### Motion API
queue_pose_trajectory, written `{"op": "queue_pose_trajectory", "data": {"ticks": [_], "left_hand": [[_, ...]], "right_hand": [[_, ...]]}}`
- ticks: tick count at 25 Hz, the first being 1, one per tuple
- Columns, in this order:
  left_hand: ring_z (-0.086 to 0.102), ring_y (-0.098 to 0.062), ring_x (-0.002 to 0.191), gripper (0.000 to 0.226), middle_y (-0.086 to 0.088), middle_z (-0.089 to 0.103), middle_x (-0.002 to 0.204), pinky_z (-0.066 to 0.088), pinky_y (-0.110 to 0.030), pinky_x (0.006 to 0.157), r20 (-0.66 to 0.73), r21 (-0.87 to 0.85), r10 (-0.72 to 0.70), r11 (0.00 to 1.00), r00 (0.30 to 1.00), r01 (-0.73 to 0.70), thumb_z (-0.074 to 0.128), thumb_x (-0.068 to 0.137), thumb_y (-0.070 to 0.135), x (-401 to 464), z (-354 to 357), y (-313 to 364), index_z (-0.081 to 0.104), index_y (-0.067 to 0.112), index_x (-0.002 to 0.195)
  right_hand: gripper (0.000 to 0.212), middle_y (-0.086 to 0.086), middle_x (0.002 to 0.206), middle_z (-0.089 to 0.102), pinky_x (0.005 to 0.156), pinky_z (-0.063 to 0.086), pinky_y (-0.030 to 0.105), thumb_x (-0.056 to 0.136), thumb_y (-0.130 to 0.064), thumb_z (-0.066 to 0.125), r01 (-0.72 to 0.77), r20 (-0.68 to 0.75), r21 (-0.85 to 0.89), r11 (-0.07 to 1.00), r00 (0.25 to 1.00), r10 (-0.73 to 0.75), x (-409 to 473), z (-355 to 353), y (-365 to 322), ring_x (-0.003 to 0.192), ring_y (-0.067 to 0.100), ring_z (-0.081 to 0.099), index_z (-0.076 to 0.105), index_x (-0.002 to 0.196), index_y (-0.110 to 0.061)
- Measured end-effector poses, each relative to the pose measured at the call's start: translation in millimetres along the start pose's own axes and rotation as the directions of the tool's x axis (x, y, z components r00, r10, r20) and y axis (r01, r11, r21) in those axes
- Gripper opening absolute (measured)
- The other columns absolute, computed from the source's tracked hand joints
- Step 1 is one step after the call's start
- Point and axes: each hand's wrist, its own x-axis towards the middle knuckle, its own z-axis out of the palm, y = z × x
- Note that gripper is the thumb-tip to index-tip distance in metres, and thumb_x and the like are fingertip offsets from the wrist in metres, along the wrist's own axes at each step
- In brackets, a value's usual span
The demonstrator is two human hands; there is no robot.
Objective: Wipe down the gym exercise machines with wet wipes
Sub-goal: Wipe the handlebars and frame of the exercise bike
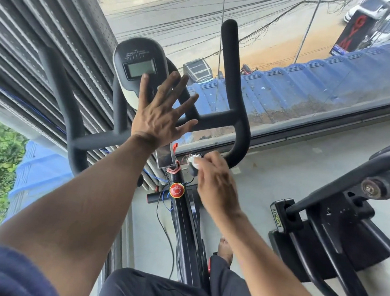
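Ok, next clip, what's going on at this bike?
A person stands over an exercise bike by a window. The left hand is raised with fingers spread in front of the display console, holding nothing. The right hand is lower, pinching a small white wipe against a black knob just under the handlebar. A red round knob sits on the frame below. Another machine stands to the right.

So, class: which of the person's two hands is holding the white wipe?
The right hand, low beside the bike's stem, pinches the white wipe. The left hand is spread flat and empty by the console.
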Motion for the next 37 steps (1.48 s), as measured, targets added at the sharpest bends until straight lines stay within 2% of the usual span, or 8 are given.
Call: {"op": "queue_pose_trajectory", "data": {"ticks": [6,9,12,17,22,28,34,37], "left_hand": [[-0.011,-0.024,0.161,0.066,0.001,0.002,0.176,-0.034,-0.062,0.111,-0.024,0.019,0.017,1.0,1.0,-0.016,0.017,0.103,0.072,-0.9,3.1,-1.0,0.026,0.043,0.162],[-0.01,-0.024,0.161,0.065,0.001,0.003,0.176,-0.032,-0.062,0.112,-0.031,0.017,0.013,1.0,0.999,-0.012,0.019,0.103,0.07,-1.5,2.8,-0.7,0.028,0.043,0.161],[-0.013,-0.023,0.16,0.066,0.001,0.001,0.176,-0.031,-0.063,0.113,-0.021,0.045,0.008,0.999,1.0,-0.007,0.015,0.102,0.07,-1.6,3.6,1.1,0.025,0.044,0.162],[-0.013,-0.023,0.161,0.061,-0.001,0.01,0.175,-0.024,-0.066,0.116,-0.084,0.035,0.026,0.999,0.996,-0.023,0.022,0.105,0.068,-2.3,11.5,-0.5,0.033,0.043,0.16],[-0.015,-0.02,0.159,0.064,-0.003,0.019,0.173,-0.015,-0.067,0.121,-0.167,-0.008,0.026,1.0,0.986,-0.028,0.03,0.101,0.069,-1.5,18.9,-0.9,0.044,0.039,0.156],[0.005,-0.025,0.162,0.063,-0.002,0.02,0.173,-0.013,-0.067,0.122,-0.194,0.004,0.037,0.999,0.98,-0.037,0.033,0.102,0.068,-2.7,22.7,0.1,0.039,0.04,0.158],[0.005,-0.021,0.161,0.064,-0.002,0.024,0.172,-0.017,-0.064,0.122,-0.257,-0.044,0.012,0.999,0.966,-0.024,0.036,0.1,0.066,0.1,25.2,-1.5,0.044,0.036,0.156],[0.013,-0.024,0.161,0.063,-0.004,0.027,0.171,-0.014,-0.064,0.123,-0.301,-0.087,0.006,0.996,0.954,-0.034,0.04,0.1,0.063,-0.4,27.6,-0.7,0.046,0.033,0.155]], "right_hand": [[0.021,0.006,0.107,0.058,0.071,0.05,0.029,0.093,0.001,0.06,-0.11,0.089,-0.29,0.951,0.986,0.141,40.8,-43.4,52.2,0.093,0.026,0.058,0.075,0.103,-0.009],[0.024,0.01,0.108,0.061,0.087,0.047,0.026,0.094,0.0,0.054,0.019,0.242,-0.275,0.961,0.969,0.05,42.9,-31.0,21.2,0.098,0.024,0.058,0.073,0.108,-0.006],[0.02,0.008,0.101,0.06,0.083,0.044,0.022,0.093,0.002,0.056,0.099,0.286,-0.212,0.972,0.958,-0.036,38.4,-26.2,7.9,0.094,0.023,0.06,0.071,0.104,-0.004],[0.019,0.004,0.098,0.061,0.071,0.041,0.018,0.082,0.01,0.067,0.265,0.262,-0.373,0.889,0.949,-0.173,65.3,-60.6,70.5,0.086,0.018,0.053,0.07,0.086,-0.008],[0.025,0.0,0.103,0.059,0.083,0.051,0.028,0.087,0.006,0.068,0.504,0.272,-0.367,0.782,0.862,-0.427,108.4,-71.9,110.9,0.094,0.021,0.052,0.072,0.104,-0.011],[0.024,0.004,0.105,0.061,0.092,0.049,0.024,0.091,0.01,0.062,0.208,-0.057,-0.085,0.975,0.975,-0.213,71.8,-66.6,118.3,0.096,0.018,0.06,0.071,0.106,-0.007],[0.024,0.002,0.101,0.062,0.085,0.041,0.004,0.094,0.007,0.06,0.174,-0.112,-0.012,0.985,0.978,-0.174,137.1,-72.5,108.6,0.089,0.005,0.06,0.074,0.104,-0.009],[0.025,0.003,0.099,0.062,0.081,0.042,0.003,0.094,0.006,0.061,0.183,-0.103,-0.021,0.983,0.978,-0.184,152.9,-65.6,109.6,0.085,0.011,0.063,0.076,0.108,-0.009]]}}
